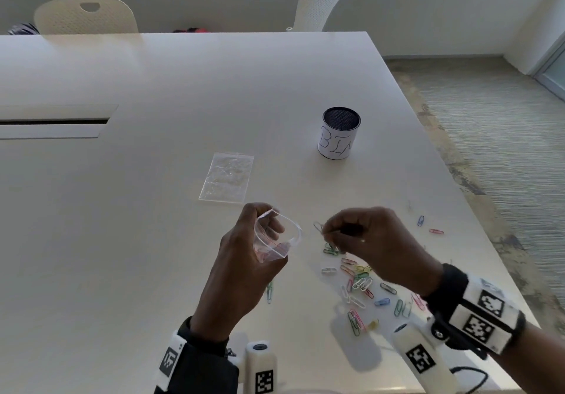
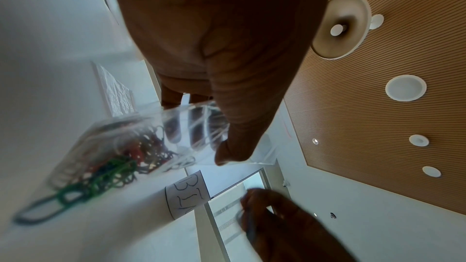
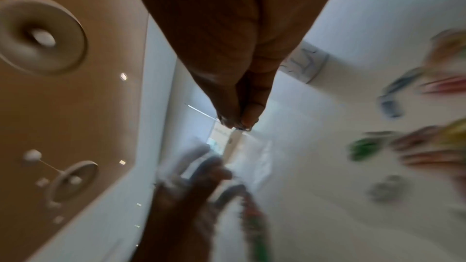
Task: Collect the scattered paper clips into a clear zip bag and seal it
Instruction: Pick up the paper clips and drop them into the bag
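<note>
From overhead, the left hand point(image 1: 244, 259) grips a clear zip bag point(image 1: 275, 239) held open above the table point(image 1: 153, 210); the right hand point(image 1: 373, 241) pinches a paper clip point(image 1: 318, 227) beside it. Loose clips point(image 1: 360, 283) lie below the right hand, and a mesh cup point(image 1: 340, 132) reads "BIN".

The left wrist view shows coloured clips inside the bag point(image 2: 121, 154).

The right wrist view is blurred; thumb and fingertips point(image 3: 248, 116) press together.

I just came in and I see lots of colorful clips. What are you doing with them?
A person is gathering paper clips into a little clear zip bag. The left hand holds the bag open above the table, and some clips are already inside. The right hand pinches one clip right beside the bag's mouth. Many colorful clips lie scattered on the table. A second clear bag and a cup labelled BIN sit farther back.
</note>
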The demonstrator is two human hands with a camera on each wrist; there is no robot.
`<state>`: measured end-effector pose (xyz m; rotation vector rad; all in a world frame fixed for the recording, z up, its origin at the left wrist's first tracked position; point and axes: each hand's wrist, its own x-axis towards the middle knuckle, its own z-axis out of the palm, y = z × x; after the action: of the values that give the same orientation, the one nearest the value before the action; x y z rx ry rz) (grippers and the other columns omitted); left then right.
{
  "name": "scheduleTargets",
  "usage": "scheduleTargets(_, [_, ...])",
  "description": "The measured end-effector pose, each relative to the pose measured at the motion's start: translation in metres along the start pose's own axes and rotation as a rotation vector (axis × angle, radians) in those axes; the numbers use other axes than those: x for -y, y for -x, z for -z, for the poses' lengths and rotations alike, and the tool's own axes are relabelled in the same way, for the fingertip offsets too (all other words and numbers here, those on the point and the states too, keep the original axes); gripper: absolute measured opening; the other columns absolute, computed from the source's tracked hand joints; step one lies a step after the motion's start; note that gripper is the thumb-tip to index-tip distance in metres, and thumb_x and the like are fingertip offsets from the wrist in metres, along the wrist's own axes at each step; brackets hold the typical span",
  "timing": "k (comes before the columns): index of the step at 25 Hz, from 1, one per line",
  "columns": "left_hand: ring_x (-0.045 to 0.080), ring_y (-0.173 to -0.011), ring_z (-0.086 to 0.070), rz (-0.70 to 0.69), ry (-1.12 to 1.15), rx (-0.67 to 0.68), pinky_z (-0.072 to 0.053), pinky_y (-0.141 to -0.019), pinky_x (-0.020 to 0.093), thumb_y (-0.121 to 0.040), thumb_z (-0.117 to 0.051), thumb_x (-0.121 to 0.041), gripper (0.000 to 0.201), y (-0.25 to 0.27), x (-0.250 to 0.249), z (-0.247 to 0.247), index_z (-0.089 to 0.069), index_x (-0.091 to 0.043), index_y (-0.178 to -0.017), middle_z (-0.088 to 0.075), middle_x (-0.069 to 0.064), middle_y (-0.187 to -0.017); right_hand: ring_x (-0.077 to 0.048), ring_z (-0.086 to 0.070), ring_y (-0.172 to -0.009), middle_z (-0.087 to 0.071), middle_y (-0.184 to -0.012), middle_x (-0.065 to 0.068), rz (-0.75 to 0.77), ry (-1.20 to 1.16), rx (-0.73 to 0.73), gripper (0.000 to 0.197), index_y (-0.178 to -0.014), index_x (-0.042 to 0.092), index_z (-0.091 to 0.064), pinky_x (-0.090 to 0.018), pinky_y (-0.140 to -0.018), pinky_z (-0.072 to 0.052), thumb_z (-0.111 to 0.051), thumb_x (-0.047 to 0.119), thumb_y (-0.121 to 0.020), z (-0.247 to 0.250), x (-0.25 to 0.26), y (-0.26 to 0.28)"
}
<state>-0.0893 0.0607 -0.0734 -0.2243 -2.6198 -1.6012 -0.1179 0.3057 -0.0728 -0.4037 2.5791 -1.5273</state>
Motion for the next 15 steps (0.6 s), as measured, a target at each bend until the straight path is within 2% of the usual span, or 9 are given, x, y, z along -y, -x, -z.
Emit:
scheduleTargets(3, [0.009, -0.091, -0.068, -0.007, -0.01, 0.012, -0.049, -0.073, 0.006, -0.082, -0.084, -0.01, 0.048, -0.002, -0.004, -0.004, -0.055, -0.03, -0.115, -0.07, -0.011, -0.097, -0.018, -0.068, -0.067, -0.076, -0.078, -0.02, 0.064, -0.287, -0.054, 0.006, -0.095, -0.003, -0.078, -0.03, -0.071, -0.061, -0.077, -0.003, -0.089, 0.002, 0.054, -0.004])
scheduleTargets(6, [0.004, -0.09, -0.069, -0.018, -0.026, 0.037, -0.048, -0.069, 0.005, -0.083, -0.084, -0.012, 0.052, -0.003, -0.012, -0.006, -0.05, -0.043, -0.109, -0.07, -0.015, -0.095, -0.016, -0.073, -0.071, -0.079, -0.082, -0.018, 0.098, -0.358, -0.055, 0.009, -0.097, -0.007, -0.077, -0.029, -0.076, -0.063, -0.077, -0.006, -0.088, -0.007, 0.083, -0.009])
scheduleTargets(8, [0.002, -0.087, -0.07, -0.007, -0.024, 0.051, -0.048, -0.066, 0.005, -0.083, -0.083, -0.01, 0.055, -0.004, -0.014, -0.005, -0.049, -0.046, -0.107, -0.072, -0.016, -0.094, -0.01, -0.078, -0.077, -0.082, -0.085, -0.006, 0.112, -0.167, -0.025, 0.009, -0.096, 0.003, -0.081, -0.028, -0.079, -0.064, -0.079, -0.001, -0.089, -0.012, 0.088, -0.012])
scheduleTargets(10, [0.004, -0.084, -0.069, 0.0, -0.031, 0.042, -0.048, -0.064, 0.006, -0.082, -0.082, -0.009, 0.054, -0.004, -0.013, -0.005, -0.05, -0.042, -0.111, -0.072, -0.013, -0.094, -0.006, -0.079, -0.085, -0.083, -0.092, 0.001, 0.145, 0.078, 0.064, 0.009, -0.097, 0.012, -0.082, -0.029, -0.081, -0.063, -0.078, 0.006, -0.091, -0.011, 0.088, -0.015])
scheduleTargets(12, [0.004, -0.083, -0.069, 0.007, -0.028, 0.035, -0.048, -0.064, 0.007, -0.082, -0.081, -0.009, 0.052, -0.005, -0.011, -0.004, -0.053, -0.037, -0.114, -0.073, -0.012, -0.095, -0.001, -0.078, -0.091, -0.083, -0.099, 0.003, 0.168, 0.185, 0.143, 0.007, -0.098, 0.011, -0.081, -0.027, -0.083, -0.062, -0.076, 0.009, -0.093, -0.008, 0.09, -0.015])
scheduleTargets(15, [0.001, -0.085, -0.068, 0.008, -0.036, 0.037, -0.047, -0.065, 0.005, -0.081, -0.082, -0.008, 0.053, -0.007, -0.011, -0.004, -0.052, -0.037, -0.114, -0.073, -0.011, -0.095, 0.001, -0.077, -0.089, -0.083, -0.095, 0.004, 0.204, 0.232, 0.151, 0.005, -0.095, 0.009, -0.081, -0.027, -0.081, -0.062, -0.076, 0.01, -0.094, -0.004, 0.098, -0.017])
